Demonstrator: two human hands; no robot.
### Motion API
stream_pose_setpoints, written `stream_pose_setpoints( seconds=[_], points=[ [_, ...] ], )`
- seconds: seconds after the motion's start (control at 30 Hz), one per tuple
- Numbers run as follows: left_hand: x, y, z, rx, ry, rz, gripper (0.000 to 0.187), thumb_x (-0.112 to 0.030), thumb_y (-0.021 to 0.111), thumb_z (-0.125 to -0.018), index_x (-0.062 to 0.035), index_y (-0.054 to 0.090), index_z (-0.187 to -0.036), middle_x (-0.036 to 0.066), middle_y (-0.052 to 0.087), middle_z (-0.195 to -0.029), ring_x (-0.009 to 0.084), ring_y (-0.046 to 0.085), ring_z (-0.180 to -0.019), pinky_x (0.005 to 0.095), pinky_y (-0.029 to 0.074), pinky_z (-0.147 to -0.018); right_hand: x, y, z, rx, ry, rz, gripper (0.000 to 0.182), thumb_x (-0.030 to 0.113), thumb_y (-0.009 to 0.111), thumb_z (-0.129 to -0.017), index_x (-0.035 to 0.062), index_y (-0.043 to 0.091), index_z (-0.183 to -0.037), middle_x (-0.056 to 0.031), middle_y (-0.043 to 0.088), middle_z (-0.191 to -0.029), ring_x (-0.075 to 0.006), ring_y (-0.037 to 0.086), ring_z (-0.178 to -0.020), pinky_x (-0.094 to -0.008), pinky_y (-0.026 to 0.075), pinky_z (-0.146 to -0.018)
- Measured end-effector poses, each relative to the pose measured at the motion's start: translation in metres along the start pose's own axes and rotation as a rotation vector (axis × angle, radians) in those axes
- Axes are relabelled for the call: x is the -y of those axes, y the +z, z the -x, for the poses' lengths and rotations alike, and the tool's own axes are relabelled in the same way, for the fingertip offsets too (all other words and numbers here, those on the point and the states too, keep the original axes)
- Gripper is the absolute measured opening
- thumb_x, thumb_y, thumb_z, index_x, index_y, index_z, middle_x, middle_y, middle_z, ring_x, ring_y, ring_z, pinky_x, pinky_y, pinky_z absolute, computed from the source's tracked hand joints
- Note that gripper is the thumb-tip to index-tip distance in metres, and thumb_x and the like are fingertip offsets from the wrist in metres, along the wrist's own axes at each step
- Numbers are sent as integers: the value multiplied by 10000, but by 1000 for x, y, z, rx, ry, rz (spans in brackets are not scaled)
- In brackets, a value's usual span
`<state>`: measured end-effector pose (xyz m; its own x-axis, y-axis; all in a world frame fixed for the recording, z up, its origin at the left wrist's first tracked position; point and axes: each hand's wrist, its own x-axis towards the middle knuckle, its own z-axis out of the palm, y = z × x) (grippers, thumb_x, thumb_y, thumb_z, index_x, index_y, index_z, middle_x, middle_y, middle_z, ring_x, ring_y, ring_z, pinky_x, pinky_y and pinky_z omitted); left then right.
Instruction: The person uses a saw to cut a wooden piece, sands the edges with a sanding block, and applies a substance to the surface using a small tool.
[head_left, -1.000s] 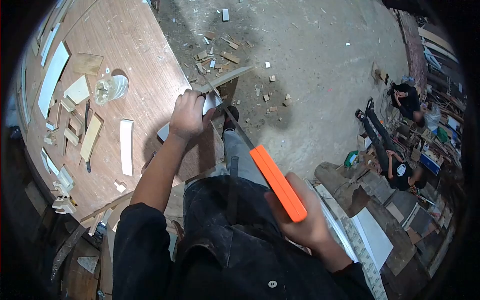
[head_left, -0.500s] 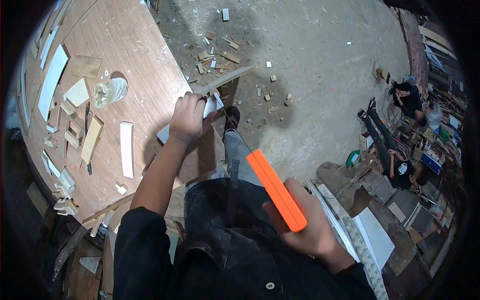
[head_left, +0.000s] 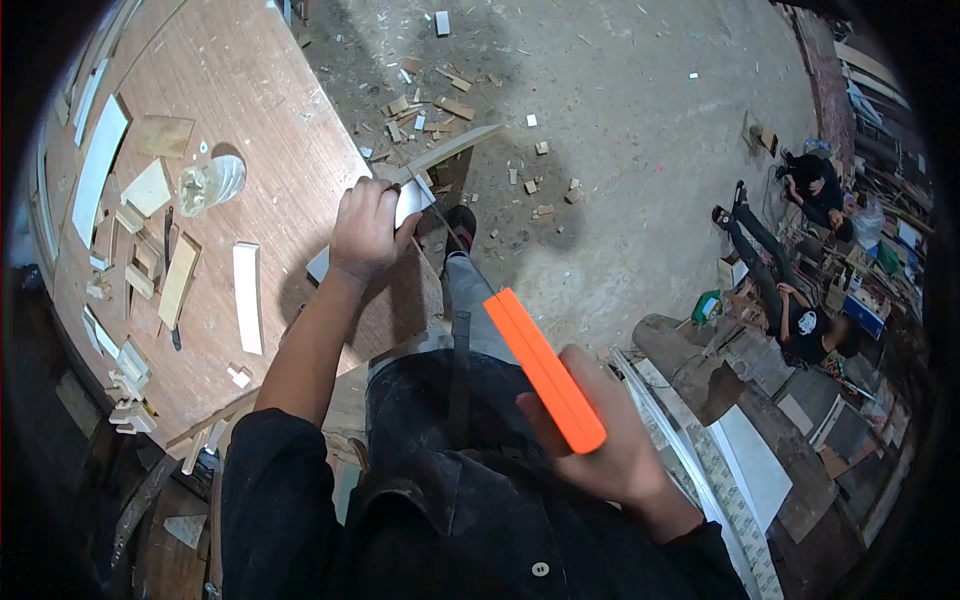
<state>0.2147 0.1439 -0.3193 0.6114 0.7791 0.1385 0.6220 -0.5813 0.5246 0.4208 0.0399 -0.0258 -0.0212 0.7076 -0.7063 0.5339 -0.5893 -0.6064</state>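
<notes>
My left hand [head_left: 364,228] is closed over a white-faced wooden strip [head_left: 411,203], holding it down at the table's edge with its end jutting past. In my right hand [head_left: 622,440] is the orange handle of a handsaw [head_left: 545,370]. The saw's thin blade [head_left: 463,247] runs up and left from the handle to the strip's overhanging end, right beside my left fingers. A bare wooden piece [head_left: 455,148] sticks out beyond the edge past my left hand.
The wooden table [head_left: 290,130] carries a white curved strip [head_left: 248,298], a plastic cup [head_left: 213,185] and several wood pieces. Offcuts [head_left: 455,107] litter the concrete floor. Two people sit at right, one a person in dark clothes [head_left: 800,325], near piled boards [head_left: 750,465].
The saw and my right hand have shifted slightly up and left, towards the strip. My left hand keeps its hold on the strip. The whole view has moved a little.
</notes>
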Motion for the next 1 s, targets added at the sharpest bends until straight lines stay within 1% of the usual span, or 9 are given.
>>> stream_pose_setpoints(
  seconds=[0.13, 0.23, 0.3, 0.4, 0.73, 0.77, 0.83, 0.9, 1.0],
  points=[
    [-1, 3, 2, 2, 17, -25, 397, -294, 714, -813, 26, 591, -1012, 177, 570, -1019, 356, 541, -946, 443, 431, -820, 3, -11, 8, 64, 7, -17, 286, 138, 666, -890, 41, 471, -1076, -230, 624, -797, -457, 631, -801, -486, 494, -628],
    [2, 1, 0, 76, -32, 0, 441, -241, 727, -777, 55, 563, -1060, 207, 550, -1068, 388, 533, -1006, 461, 438, -867, -16, 9, -17, -80, -86, 6, 290, 113, 665, -874, 50, 484, -1091, -232, 634, -838, -455, 630, -826, -489, 498, -649],
    [2, 3, 2, 39, 6, -33, 440, -239, 720, -779, 50, 559, -1069, 205, 546, -1075, 386, 529, -1013, 457, 437, -863, -7, 7, -11, -54, -43, -70, 200, 106, 671, -871, 18, 506, -944, -170, 539, -831, -405, 566, -742, -412, 443, -636],
    [2, 4, 5, 54, -8, -14, 448, -239, 718, -776, 46, 558, -1082, 201, 545, -1076, 383, 528, -1010, 459, 433, -859, 5, -10, 5, 47, 44, -64, 202, 105, 668, -873, 17, 503, -950, -175, 532, -831, -414, 564, -751, -410, 444, -633],
    [1, 0, 1, 106, 17, 15, 419, -204, 736, -748, 48, 566, -1037, 195, 547, -1050, 376, 535, -953, 452, 438, -836, 5, 8, -23, 62, 66, -72, 194, 100, 652, -888, 25, 482, -946, -163, 536, -806, -371, 587, -726, -402, 445, -635],
    [0, 1, 1, 72, -20, 20, 409, -198, 738, -746, 45, 566, -1026, 195, 546, -1048, 377, 535, -948, 450, 440, -832, 3, 11, -27, 25, 20, -73, 225, 103, 648, -887, 28, 486, -1025, -199, 579, -847, -419, 603, -789, -451, 471, -652],
    [1, 1, 1, 44, -42, 29, 378, -197, 726, -761, 40, 566, -1008, 206, 541, -1050, 381, 534, -945, 454, 440, -829, -3, 17, -28, -15, -25, -74, 277, 106, 644, -886, 32, 490, -1103, -235, 622, -888, -467, 620, -851, -499, 496, -669],
    [1, 0, -2, 4, -39, 18, 307, -197, 682, -815, 26, 570, -994, 196, 554, -1010, 378, 534, -941, 453, 439, -820, -12, 20, -26, -91, -22, -94, 195, 103, 662, -880, 33, 495, -950, -160, 550, -782, -367, 614, -722, -396, 457, -634],
    [8, 8, 2, -6, -176, 107, 250, -211, 621, -884, 8, 576, -995, 178, 568, -964, 373, 536, -949, 457, 436, -816, -19, 28, -20, -120, -45, -92, 199, 107, 660, -882, 33, 498, -969, -184, 578, -783, -405, 623, -735, -415, 465, -627]
  ],
)
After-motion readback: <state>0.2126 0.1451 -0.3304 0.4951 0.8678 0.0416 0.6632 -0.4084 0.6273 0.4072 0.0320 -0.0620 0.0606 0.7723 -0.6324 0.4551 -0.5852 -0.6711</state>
